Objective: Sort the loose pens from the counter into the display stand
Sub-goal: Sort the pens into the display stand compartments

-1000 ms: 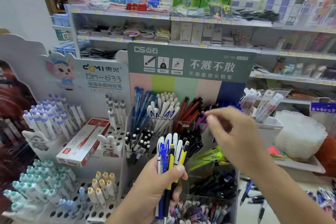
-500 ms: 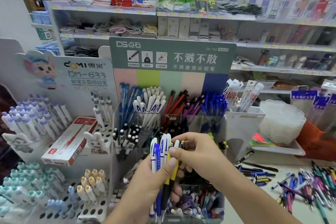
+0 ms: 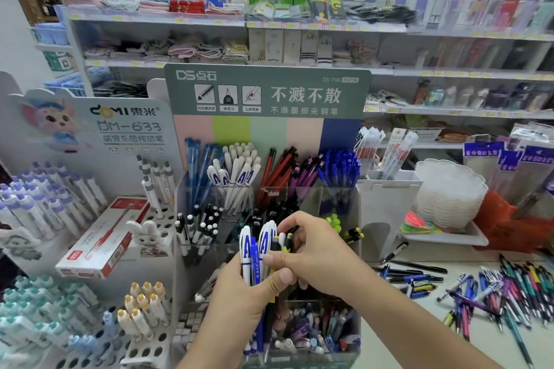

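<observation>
Pens [image 3: 491, 293] are still scattered in a big pile on the tabletop [image 3: 425, 335], at about 4 o'clock from the hands. Many more are already stood up in the clear cups of the stand [image 3: 338, 198], sorted by colour. So the job is judged to be partly done, with a lot left to sort.

A bunch [image 3: 257, 252] of blue-and-white and yellow pens is held upright in the left hand [image 3: 239, 305], with its fingers and thumb wrapped tight around it. The tops of the bunch stick up at 12 o'clock from that hand. The right hand [image 3: 314, 252] is placed at 3 o'clock from the bunch, touching it. Its fingers [image 3: 278, 259] are curled and pinched on one pen top in the bunch, which looks ready to be pulled out. The pile is left well apart from both hands.
</observation>
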